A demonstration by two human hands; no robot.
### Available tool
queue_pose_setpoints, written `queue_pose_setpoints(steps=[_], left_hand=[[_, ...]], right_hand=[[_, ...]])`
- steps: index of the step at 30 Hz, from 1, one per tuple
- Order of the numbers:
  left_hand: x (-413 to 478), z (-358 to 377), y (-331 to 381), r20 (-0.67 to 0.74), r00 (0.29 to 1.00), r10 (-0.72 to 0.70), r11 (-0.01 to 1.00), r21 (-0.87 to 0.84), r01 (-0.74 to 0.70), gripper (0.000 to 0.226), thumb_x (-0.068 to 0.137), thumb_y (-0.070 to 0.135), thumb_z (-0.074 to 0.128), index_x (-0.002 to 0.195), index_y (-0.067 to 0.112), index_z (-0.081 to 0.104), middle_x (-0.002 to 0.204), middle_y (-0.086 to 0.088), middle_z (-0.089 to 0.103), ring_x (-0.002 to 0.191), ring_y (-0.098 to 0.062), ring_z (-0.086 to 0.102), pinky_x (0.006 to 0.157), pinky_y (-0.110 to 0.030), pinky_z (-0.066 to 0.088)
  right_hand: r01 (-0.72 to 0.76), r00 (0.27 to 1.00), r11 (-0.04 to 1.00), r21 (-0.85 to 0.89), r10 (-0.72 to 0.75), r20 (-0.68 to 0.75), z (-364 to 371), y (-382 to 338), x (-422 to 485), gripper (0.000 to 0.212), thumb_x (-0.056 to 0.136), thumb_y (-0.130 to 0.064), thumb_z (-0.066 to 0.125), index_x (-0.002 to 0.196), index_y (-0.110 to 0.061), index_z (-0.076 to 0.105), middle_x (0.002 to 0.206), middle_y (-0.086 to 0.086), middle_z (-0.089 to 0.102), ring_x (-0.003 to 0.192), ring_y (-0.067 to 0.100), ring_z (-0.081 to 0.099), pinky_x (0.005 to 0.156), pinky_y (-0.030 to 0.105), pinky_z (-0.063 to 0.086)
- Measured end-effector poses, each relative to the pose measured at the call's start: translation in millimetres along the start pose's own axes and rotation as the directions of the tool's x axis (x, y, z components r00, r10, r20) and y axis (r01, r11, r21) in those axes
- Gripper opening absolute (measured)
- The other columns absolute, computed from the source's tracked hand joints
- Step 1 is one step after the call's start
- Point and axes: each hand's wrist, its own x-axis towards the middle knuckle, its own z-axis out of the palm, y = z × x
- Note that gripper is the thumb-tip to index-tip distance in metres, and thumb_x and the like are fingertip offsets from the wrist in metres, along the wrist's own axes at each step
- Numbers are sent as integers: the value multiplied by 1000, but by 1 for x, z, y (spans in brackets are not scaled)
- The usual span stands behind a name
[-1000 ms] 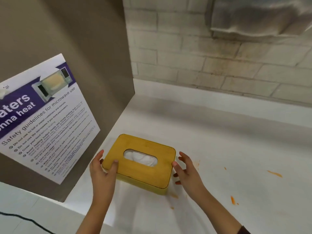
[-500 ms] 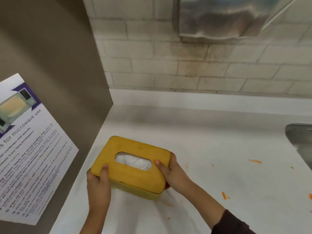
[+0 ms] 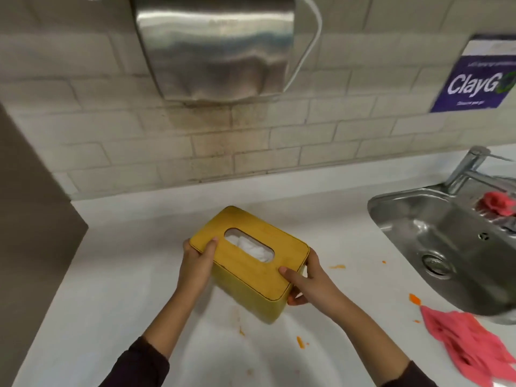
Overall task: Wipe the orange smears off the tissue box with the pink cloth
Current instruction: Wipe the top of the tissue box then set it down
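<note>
You've turned the tissue box [image 3: 251, 277] and carried it from the counter's [image 3: 125, 275] left edge to mid-counter. Your left grip [image 3: 195, 263] curls round its far-left end, thumb on the lid; your right grip [image 3: 310, 283] clasps the near-right end likewise. Fingers behind the box are hidden. The pink cloth [image 3: 469, 342] lies at the counter's right front by the sink [image 3: 405, 219], cut off by the frame.

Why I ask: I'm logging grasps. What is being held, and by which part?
The tissue box, by its two short ends: left hand at one, right hand at the other, thumbs on the lid.
</note>
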Motion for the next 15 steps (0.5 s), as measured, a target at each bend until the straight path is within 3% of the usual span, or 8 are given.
queue_pose_setpoints(steps=[3, 8, 11, 15], left_hand=[[10, 60, 23, 76, 997, 24, 1000, -9, -24, 63, 86, 40, 61, 134, 11, 32, 109, -4, 53, 96, -24, 52, 82, -33, 40], [25, 164, 58, 124, 992, 34, 996, 78, -44, 67, 83, 39, 64, 134, 5, 35, 128, -15, 41, 97, -26, 48, 80, -34, 38], [37, 224, 70, 185, 983, -5, 996, 87, -11, 70, 82, 40, 65, 135, 6, 34, 127, -11, 39, 93, -24, 47, 78, -35, 41], [56, 284, 86, 279, 960, -20, 996, 93, -6, 61, 84, 34, 63, 133, 7, 39, 131, -17, 49, 111, -32, 56, 94, -44, 50]], right_hand=[[-2, 997, 999, 34, 4, -79, -48, 6, 4, 52, 89, -29, 63, 126, -29, 27, 111, 4, 54, 56, 20, 57, 68, 43, 61], [0, 977, 996, 84, 17, -210, -125, 20, 18, 49, 89, -35, 59, 128, -25, 31, 95, 6, 59, 55, 18, 61, 59, 32, 60], [12, 968, 991, 136, 23, -252, -166, 36, 28, 49, 89, -34, 59, 129, -28, 31, 105, 7, 59, 63, 19, 63, 60, 30, 60], [51, 957, 977, 205, 11, -291, -201, 55, 47, 51, 89, -14, 64, 125, -29, 31, 115, 5, 54, 79, 24, 60, 64, 33, 60]])
